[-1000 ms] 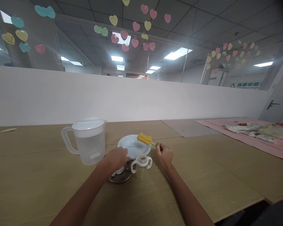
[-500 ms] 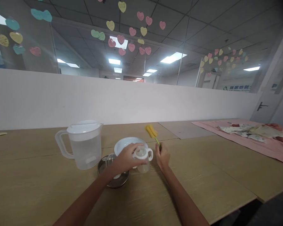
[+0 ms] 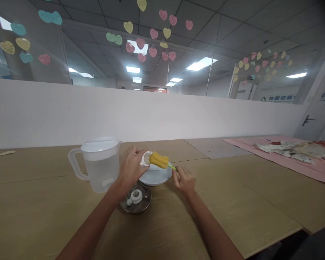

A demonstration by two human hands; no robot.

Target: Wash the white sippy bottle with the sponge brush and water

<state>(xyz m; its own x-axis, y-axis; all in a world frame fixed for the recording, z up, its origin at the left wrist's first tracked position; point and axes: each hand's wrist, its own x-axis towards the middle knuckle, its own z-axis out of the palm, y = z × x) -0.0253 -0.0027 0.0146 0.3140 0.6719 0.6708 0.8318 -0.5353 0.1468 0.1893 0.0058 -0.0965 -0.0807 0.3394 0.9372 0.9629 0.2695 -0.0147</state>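
Tipped on its side, a clear bottle with a white rim (image 3: 145,159) is in my left hand (image 3: 131,167), its mouth facing right. My right hand (image 3: 184,179) pinches the green handle (image 3: 172,167) of a yellow sponge brush (image 3: 159,160). The sponge's left end is at the bottle's mouth; how far it reaches inside I cannot tell. Below them lies a white bowl (image 3: 155,177). A metal tray (image 3: 144,206) in front of it holds a white ring (image 3: 136,196) and small clear parts.
A lidded clear pitcher (image 3: 103,169) with liquid stands left of the bowl. On the right, a pink cloth (image 3: 249,146) bears crumpled fabric items (image 3: 295,150). A pale flat strip (image 3: 5,153) lies at the far left. A white wall (image 3: 151,115) runs behind the table.
My left hand has moved left and up, turning the bottle sideways. The brush has swung down to the left, from upright to nearly level, and its sponge now meets the bottle's mouth.
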